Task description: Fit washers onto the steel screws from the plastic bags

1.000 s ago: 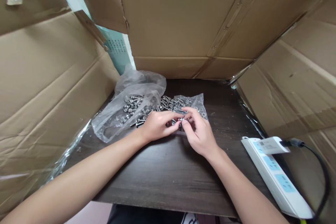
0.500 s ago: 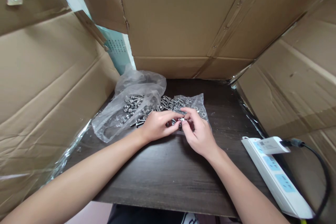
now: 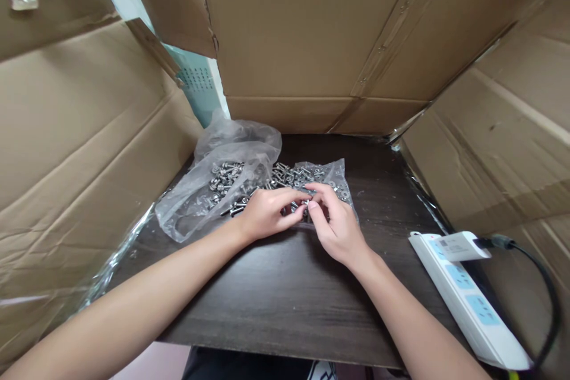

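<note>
Centrally, the left hand (image 3: 271,212) and right hand (image 3: 335,222), fingers curled and slightly parted, pinch a small metal fastener (image 3: 306,203) between their fingertips, its long axis indiscernible, before loose bolts (image 3: 229,178) and a clear plastic bag (image 3: 178,214) left of centre.

Left hand (image 3: 270,212) and right hand (image 3: 337,225) are seen bare; both forearms (image 3: 151,297) are uncovered; dark clothing (image 3: 249,363) is worn, marked by a white-and-black pattern (image 3: 322,370).
</note>
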Tool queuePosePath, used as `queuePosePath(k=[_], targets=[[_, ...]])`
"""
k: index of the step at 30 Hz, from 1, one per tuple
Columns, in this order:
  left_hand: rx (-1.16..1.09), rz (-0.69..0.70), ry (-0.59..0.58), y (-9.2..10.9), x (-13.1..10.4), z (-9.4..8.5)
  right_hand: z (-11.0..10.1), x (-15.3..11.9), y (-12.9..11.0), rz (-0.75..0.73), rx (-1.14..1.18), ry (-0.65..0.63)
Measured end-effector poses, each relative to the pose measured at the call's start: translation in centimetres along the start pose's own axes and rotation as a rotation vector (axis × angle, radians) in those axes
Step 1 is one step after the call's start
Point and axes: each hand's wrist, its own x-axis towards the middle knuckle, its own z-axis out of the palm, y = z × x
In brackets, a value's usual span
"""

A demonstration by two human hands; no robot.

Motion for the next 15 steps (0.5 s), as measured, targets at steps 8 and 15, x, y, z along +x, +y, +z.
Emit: queuePosePath(k=[8,15], targets=[[-0.001,-0.026,-0.014,-0.1,-0.07,0.06,0.29,-0.02,0.1,-0.038,-0.03,0.059],[-0.003,-0.03,-0.031,0.02,-0.04,-0.02,0.12,-0.02,-0.03,-0.006,-0.028,0.012]])
